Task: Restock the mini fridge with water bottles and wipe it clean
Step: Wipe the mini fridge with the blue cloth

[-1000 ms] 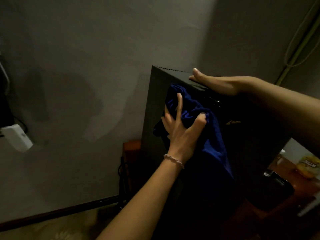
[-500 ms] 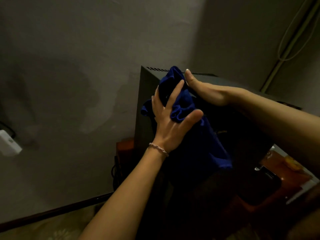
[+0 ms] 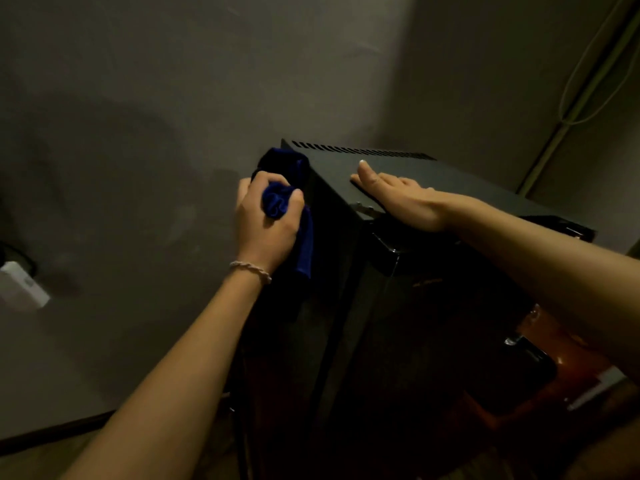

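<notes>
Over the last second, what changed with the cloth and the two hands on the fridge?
The left hand went from pressing the blue cloth flat with spread fingers to gripping it bunched, and carried it from the fridge's front top edge round to the upper left side. The right hand slid further onto the top of the fridge. It stayed flat and open on the fridge throughout; the fridge did not move.

One fridge (image 3: 398,306), one cloth (image 3: 294,216), two hands.

Left hand (image 3: 268,223), arm extended, fingers curled in a tight grip; right hand (image 3: 398,197) lies flat, palm down, fingers straight.
</notes>
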`<state>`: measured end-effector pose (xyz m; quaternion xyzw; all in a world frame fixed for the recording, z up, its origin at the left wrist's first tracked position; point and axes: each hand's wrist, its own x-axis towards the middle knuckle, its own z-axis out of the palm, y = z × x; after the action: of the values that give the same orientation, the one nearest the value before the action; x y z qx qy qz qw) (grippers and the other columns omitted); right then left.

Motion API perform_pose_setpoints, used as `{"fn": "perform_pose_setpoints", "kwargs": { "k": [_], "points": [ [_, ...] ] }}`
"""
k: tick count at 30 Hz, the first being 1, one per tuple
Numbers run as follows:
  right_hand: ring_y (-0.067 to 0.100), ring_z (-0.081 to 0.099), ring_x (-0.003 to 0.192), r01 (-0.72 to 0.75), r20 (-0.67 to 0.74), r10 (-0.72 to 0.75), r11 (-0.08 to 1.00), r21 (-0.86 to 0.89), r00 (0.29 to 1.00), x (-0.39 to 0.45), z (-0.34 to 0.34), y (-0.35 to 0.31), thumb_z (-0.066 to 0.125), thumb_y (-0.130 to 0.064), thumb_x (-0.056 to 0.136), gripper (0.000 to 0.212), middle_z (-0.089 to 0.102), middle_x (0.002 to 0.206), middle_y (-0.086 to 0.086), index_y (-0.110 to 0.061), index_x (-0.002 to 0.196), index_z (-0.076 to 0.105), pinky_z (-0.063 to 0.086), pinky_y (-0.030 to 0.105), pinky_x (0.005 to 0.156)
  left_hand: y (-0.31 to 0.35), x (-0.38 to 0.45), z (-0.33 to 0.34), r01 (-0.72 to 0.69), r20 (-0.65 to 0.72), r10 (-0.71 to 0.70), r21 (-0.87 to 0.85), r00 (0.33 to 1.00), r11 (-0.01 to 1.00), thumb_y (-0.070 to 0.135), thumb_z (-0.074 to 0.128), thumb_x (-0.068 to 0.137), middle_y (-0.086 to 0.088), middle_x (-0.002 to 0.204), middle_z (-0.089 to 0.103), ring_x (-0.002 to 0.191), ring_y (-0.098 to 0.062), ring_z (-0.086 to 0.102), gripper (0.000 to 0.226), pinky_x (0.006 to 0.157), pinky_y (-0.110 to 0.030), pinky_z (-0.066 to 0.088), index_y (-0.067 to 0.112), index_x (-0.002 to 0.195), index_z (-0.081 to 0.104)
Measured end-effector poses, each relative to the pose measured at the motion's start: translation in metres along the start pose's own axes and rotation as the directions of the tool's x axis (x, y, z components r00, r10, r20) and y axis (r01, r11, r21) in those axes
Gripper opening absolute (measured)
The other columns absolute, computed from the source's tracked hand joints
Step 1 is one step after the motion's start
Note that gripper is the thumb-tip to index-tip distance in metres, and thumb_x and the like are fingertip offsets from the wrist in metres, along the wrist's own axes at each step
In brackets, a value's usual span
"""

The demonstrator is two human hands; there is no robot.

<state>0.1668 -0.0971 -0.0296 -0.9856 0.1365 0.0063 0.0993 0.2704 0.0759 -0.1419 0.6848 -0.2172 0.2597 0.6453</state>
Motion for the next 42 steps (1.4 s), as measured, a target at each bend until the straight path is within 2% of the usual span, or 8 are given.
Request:
{"fn": "perform_pose_setpoints", "kwargs": {
  "k": [4, 9, 13, 15, 22, 34, 39, 42],
  "points": [
    [0.025, -0.002, 0.153, 0.003, 0.020, -0.003, 1.000, -0.020, 1.000, -0.009, -0.002, -0.007, -0.011, -0.081, 0.075, 0.093, 0.003, 0.167, -0.001, -0.042, 0.157, 0.007, -0.004, 0.059, 0.119, 0.025, -0.026, 0.028, 0.165, 0.072, -0.155, -0.151, 0.985, 0.975, 0.034, 0.067, 0.090, -0.003, 0.110, 0.046, 0.090, 0.006, 0.052, 0.016, 0.082, -0.009, 0.041, 0.023, 0.097, 0.057],
    [0.027, -0.005, 0.153, -0.020, 0.043, 0.021, 1.000, -0.024, 0.999, -0.013, -0.004, -0.011, -0.008, -0.077, 0.084, 0.076, 0.001, 0.167, 0.000, -0.050, 0.154, 0.005, -0.007, 0.059, 0.118, 0.035, -0.060, 0.035, 0.226, 0.256, -0.172, -0.197, 0.951, 0.954, 0.078, 0.038, 0.081, -0.001, 0.140, 0.035, 0.129, -0.017, 0.037, 0.059, 0.106, -0.035, 0.033, 0.048, 0.132, 0.042],
    [0.029, -0.005, 0.153, -0.007, 0.040, 0.009, 0.999, -0.043, 0.999, -0.012, -0.003, -0.009, -0.010, -0.080, 0.081, 0.080, 0.002, 0.167, 0.000, -0.049, 0.153, 0.006, -0.005, 0.060, 0.119, 0.022, -0.091, 0.025, 0.321, 0.445, -0.229, -0.141, 0.866, 0.937, 0.100, 0.033, 0.060, 0.004, 0.161, 0.006, 0.149, -0.025, 0.011, 0.077, 0.116, -0.051, 0.020, 0.076, 0.131, 0.017],
    [0.029, -0.006, 0.153, 0.002, 0.048, 0.000, 0.999, -0.036, 0.999, -0.011, -0.004, -0.007, -0.013, -0.085, 0.072, 0.089, 0.000, 0.167, 0.000, -0.050, 0.153, 0.005, -0.005, 0.061, 0.119, 0.023, -0.098, 0.026, 0.297, 0.447, -0.215, -0.121, 0.868, 0.947, 0.103, 0.032, 0.053, 0.009, 0.163, -0.002, 0.150, -0.020, 0.003, 0.082, 0.114, -0.047, 0.016, 0.080, 0.129, 0.011],
    [0.028, -0.005, 0.153, 0.023, 0.018, -0.023, 0.999, -0.040, 1.000, -0.005, 0.001, -0.004, -0.016, -0.087, 0.066, 0.095, 0.000, 0.167, -0.001, -0.053, 0.152, 0.005, -0.004, 0.062, 0.119, 0.004, -0.046, 0.054, 0.301, 0.313, -0.246, -0.139, 0.917, 0.943, 0.096, -0.001, 0.064, 0.007, 0.165, 0.002, 0.149, -0.017, -0.008, 0.082, 0.115, -0.046, 0.000, 0.070, 0.140, 0.015],
    [0.026, 0.005, 0.152, 0.029, -0.016, -0.030, 0.998, -0.064, 0.999, -0.004, 0.004, -0.002, -0.014, -0.079, 0.072, 0.083, 0.012, 0.165, 0.000, -0.056, 0.150, 0.003, 0.002, 0.062, 0.118, -0.060, 0.048, 0.084, 0.407, 0.328, -0.361, -0.084, 0.873, 0.910, 0.048, 0.003, 0.105, 0.006, 0.165, 0.007, 0.150, -0.024, -0.013, 0.053, 0.118, -0.044, -0.007, 0.039, 0.154, 0.017],
    [0.025, 0.004, 0.152, 0.015, -0.022, -0.016, 0.998, -0.060, 1.000, -0.004, 0.004, -0.003, -0.014, -0.080, 0.073, 0.084, 0.009, 0.166, -0.001, -0.056, 0.151, 0.004, 0.001, 0.061, 0.119, -0.026, -0.003, 0.068, 0.261, 0.239, -0.209, -0.212, 0.948, 0.942, 0.065, 0.003, 0.093, 0.011, 0.152, 0.032, 0.143, -0.016, 0.027, 0.067, 0.120, -0.042, 0.015, 0.042, 0.151, 0.030],
    [0.025, 0.004, 0.153, 0.015, -0.033, -0.018, 0.997, -0.071, 0.999, -0.004, 0.004, -0.004, -0.014, -0.081, 0.073, 0.084, 0.008, 0.167, -0.001, -0.056, 0.151, 0.005, 0.002, 0.061, 0.119, 0.017, -0.054, 0.052, 0.109, 0.263, -0.047, -0.224, 0.964, 0.968, 0.061, 0.005, 0.097, 0.010, 0.157, 0.028, 0.138, 0.000, 0.026, 0.060, 0.115, -0.029, 0.017, 0.044, 0.150, 0.029]
  ]
}}
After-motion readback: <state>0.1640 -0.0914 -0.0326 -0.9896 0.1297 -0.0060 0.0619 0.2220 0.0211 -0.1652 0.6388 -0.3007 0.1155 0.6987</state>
